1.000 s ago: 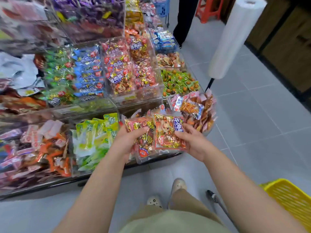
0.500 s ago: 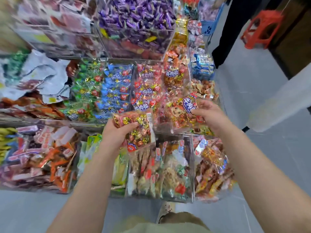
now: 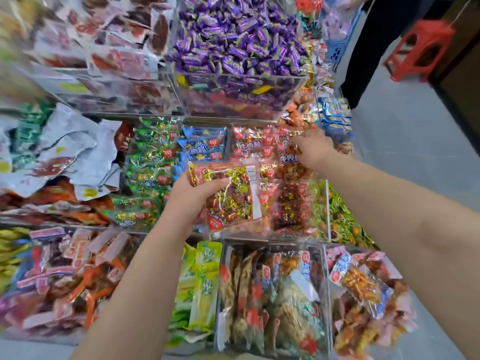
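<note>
left hand (image 3: 193,194) — grips snack bag (image 3: 228,196) | right hand (image 3: 313,149) — fingers curled on packet (image 3: 287,157) in clear bin (image 3: 322,211)

— Can we read anything on the foil packet (image 3: 228,196) in our left hand (image 3: 192,193)?
— Only a white barcode strip (image 3: 251,172) near its top edge; the digits are too small for us.
— And the blue-banded packet (image 3: 288,158) in our right hand (image 3: 314,149)?
— It has white Chinese characters on the band, which we cannot make out for certain.
— The purple sweets (image 3: 233,42)?
— The wrapper print is too blurred. We do see a dark paw-print sign on the blue basket (image 3: 337,51).
</note>
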Action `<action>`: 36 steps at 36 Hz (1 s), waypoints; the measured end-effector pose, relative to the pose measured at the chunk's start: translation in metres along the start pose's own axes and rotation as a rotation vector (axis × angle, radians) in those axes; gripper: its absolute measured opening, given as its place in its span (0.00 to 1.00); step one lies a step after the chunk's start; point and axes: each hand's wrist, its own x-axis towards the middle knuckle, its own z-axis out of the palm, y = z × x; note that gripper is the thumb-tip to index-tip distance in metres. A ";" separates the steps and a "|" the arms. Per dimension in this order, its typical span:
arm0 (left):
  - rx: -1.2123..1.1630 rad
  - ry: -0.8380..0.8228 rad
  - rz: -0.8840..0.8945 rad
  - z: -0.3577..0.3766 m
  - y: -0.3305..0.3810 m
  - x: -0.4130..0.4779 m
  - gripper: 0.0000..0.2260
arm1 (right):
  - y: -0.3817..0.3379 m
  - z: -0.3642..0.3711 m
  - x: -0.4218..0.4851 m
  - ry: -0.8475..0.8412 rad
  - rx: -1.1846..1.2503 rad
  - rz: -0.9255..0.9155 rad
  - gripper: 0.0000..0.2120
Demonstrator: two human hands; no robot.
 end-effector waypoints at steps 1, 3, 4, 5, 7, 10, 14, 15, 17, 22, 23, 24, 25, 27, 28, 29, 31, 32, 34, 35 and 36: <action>-0.001 -0.009 -0.006 -0.001 0.001 0.003 0.16 | 0.001 0.005 0.003 0.007 0.007 0.003 0.23; -0.014 -0.032 -0.029 -0.001 0.002 0.008 0.17 | 0.004 0.012 0.007 0.019 0.050 0.005 0.22; -0.024 -0.045 -0.044 0.000 0.003 0.010 0.18 | 0.006 0.014 0.008 0.029 0.053 -0.003 0.21; -0.031 -0.056 -0.053 0.000 0.004 0.012 0.19 | 0.007 0.015 0.009 0.049 0.051 -0.010 0.20; -0.017 -0.067 -0.055 0.001 0.005 0.017 0.22 | 0.011 0.019 0.010 0.121 0.085 0.002 0.17; 0.015 -0.084 -0.063 0.004 0.005 0.025 0.23 | 0.009 0.028 0.003 0.222 0.130 0.052 0.17; 0.034 -0.115 -0.076 0.014 0.009 0.032 0.29 | -0.003 0.041 -0.006 0.152 0.049 0.136 0.34; 0.039 -0.120 -0.082 0.017 0.010 0.032 0.33 | -0.004 0.042 -0.007 0.155 0.069 0.185 0.36; 0.064 -0.132 -0.096 0.022 0.011 0.034 0.37 | -0.006 0.041 -0.010 0.189 0.135 0.278 0.37; 0.006 -0.155 -0.123 0.033 0.010 0.041 0.22 | -0.018 0.018 -0.036 0.359 0.700 0.289 0.19; -0.004 -0.155 -0.136 0.035 0.009 0.042 0.23 | -0.023 0.009 -0.044 0.293 0.964 0.297 0.13; -0.005 -0.156 -0.144 0.037 0.008 0.042 0.26 | -0.030 -0.002 -0.054 0.162 1.277 0.317 0.10; -0.001 -0.144 -0.148 0.041 0.008 0.042 0.32 | -0.036 -0.010 -0.064 -0.017 1.552 0.334 0.10; 0.014 -0.096 -0.156 0.048 0.007 0.040 0.44 | -0.043 -0.013 -0.082 -0.310 1.706 0.267 0.17; 0.010 -0.073 -0.154 0.052 0.005 0.039 0.45 | -0.047 -0.013 -0.091 -0.382 1.609 0.228 0.25; 0.002 -0.052 -0.134 0.055 0.004 0.038 0.42 | -0.051 -0.010 -0.100 -0.398 1.496 0.199 0.33; 0.009 0.006 -0.100 0.061 0.003 0.037 0.34 | -0.055 -0.007 -0.112 -0.337 1.383 0.229 0.35; 0.016 0.035 -0.094 0.063 0.003 0.037 0.34 | -0.055 -0.007 -0.115 -0.309 1.390 0.256 0.37; 0.003 0.073 -0.097 0.063 0.002 0.037 0.38 | -0.045 -0.005 -0.114 -0.236 1.480 0.331 0.48; -0.016 0.092 -0.098 0.061 0.002 0.038 0.36 | -0.036 -0.006 -0.112 -0.171 1.519 0.367 0.49; -0.040 0.107 -0.094 0.059 0.002 0.037 0.32 | -0.027 -0.008 -0.111 -0.098 1.562 0.394 0.47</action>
